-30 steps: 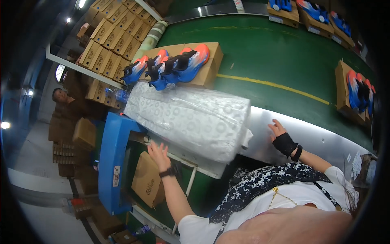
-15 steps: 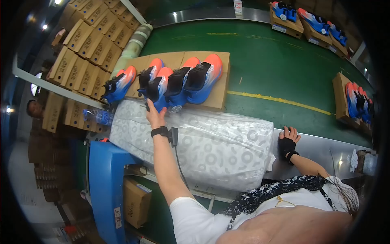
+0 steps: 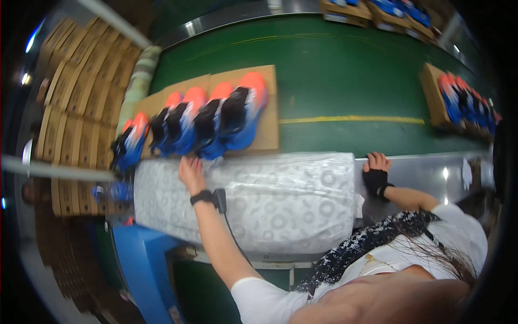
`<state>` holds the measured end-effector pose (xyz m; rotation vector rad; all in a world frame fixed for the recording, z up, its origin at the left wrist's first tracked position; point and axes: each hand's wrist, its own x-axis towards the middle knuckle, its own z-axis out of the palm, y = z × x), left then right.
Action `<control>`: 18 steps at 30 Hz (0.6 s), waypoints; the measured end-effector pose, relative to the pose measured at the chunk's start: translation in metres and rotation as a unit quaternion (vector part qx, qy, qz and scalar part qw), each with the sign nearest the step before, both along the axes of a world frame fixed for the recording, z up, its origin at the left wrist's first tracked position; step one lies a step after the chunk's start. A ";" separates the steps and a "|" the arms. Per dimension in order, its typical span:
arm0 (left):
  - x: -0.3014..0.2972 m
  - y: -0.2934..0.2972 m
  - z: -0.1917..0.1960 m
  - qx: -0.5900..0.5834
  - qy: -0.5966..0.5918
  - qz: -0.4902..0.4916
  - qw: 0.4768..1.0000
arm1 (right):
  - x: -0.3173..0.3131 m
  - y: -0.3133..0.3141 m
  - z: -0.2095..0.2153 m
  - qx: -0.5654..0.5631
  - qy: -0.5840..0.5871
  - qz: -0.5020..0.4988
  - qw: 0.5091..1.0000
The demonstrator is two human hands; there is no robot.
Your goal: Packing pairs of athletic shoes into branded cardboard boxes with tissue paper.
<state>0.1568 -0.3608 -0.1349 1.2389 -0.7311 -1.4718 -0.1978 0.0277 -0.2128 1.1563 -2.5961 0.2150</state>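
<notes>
My left hand (image 3: 191,175), a black strap with a small device on its wrist, is at the heel ends of a row of blue and orange sports shoes (image 3: 186,119). Its fingers look stretched and a little apart, blurred, with nothing visible in them; whether they touch a shoe I cannot tell. Most of the shoes stand side by side on flattened cardboard (image 3: 268,108). Below the hand lies a white patterned pad under clear plastic (image 3: 280,200). My right hand (image 3: 376,175), in a black fingerless glove, rests with fingers spread on the metal table edge (image 3: 415,173).
Stacked cardboard boxes (image 3: 81,102) rise at the left, beside a post (image 3: 116,21). Beyond the pad stretches a green conveyor belt (image 3: 345,70) with a yellow line. Another tray of shoes (image 3: 440,102) stands at the right. A blue machine (image 3: 143,259) sits at lower left.
The view has shifted, and the shoes appear further left. My left hand has drawn slightly back from the shoe heels. My right hand stays on the metal edge.
</notes>
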 end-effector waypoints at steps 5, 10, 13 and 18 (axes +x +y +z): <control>-0.048 0.061 0.007 -0.022 -0.070 -0.080 0.994 | -0.034 0.011 0.010 0.039 -0.120 -0.052 0.991; -0.066 0.074 -0.036 -0.112 -0.106 -0.125 0.980 | -0.023 0.003 -0.011 -0.018 -0.126 -0.006 0.992; -0.118 0.131 -0.029 -0.100 -0.112 -0.196 0.969 | -0.034 0.040 -0.006 -0.072 -0.115 0.024 0.990; -0.166 0.232 -0.009 -0.066 -0.166 -0.237 0.955 | -0.133 0.087 -0.004 -0.199 -0.440 0.229 0.845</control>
